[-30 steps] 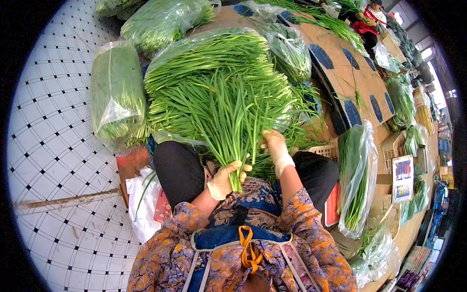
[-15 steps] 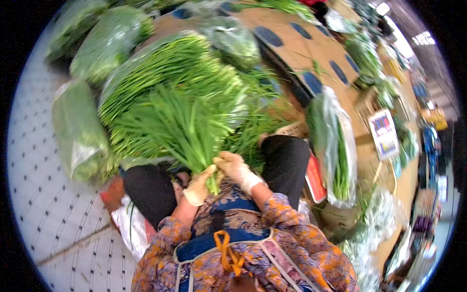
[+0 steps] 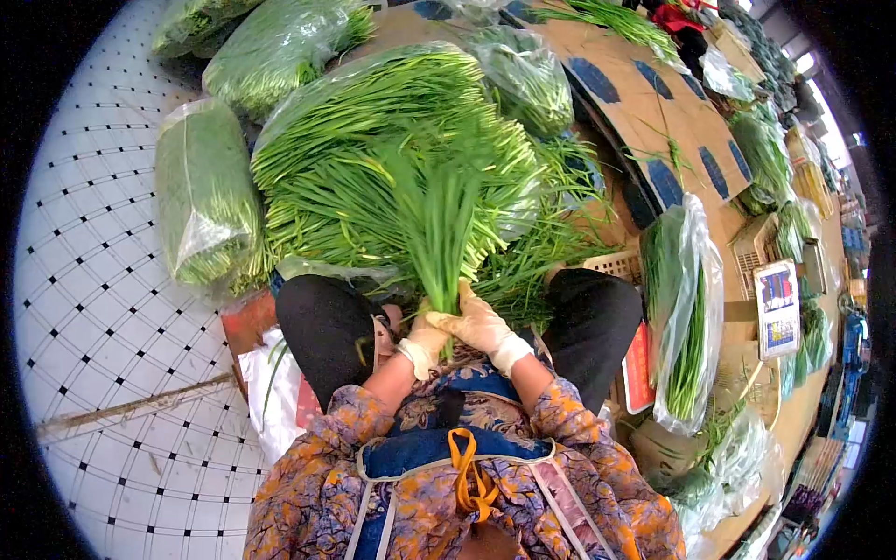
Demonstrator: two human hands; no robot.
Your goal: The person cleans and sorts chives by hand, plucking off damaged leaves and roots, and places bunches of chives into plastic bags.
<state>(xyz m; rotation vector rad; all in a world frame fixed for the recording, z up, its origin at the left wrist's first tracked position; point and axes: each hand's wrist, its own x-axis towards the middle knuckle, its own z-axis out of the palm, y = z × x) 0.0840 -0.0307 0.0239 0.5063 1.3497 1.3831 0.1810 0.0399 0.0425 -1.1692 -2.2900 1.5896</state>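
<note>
A bunch of garlic chives (image 3: 439, 229) stands out in front of my lap, leaves pointing away from me and blurred at the tips. My left hand (image 3: 425, 342), in a pale glove, is closed around the stem end. Against it, my right hand (image 3: 483, 327), gloved too, grips the same stems from the other side, its thumb across them. Cut stem ends poke out below the hands. Just beyond lies a large heap of chives (image 3: 373, 112) on open plastic, and loose chives (image 3: 532, 275) are scattered by my right knee.
Bagged greens (image 3: 207, 191) lie at the left on the tiled floor (image 3: 93, 289). Another long bag of greens (image 3: 681, 317) is beside my right knee, near a red tray (image 3: 638, 373). Cardboard (image 3: 644, 103) with dark oval patches is at the back right; a printed sign (image 3: 777, 308) stands further right.
The view has shifted, so the scene sits further right and lower. The bunch, earlier leaning left, now points nearly straight away from me; both hands still hold its stems.
</note>
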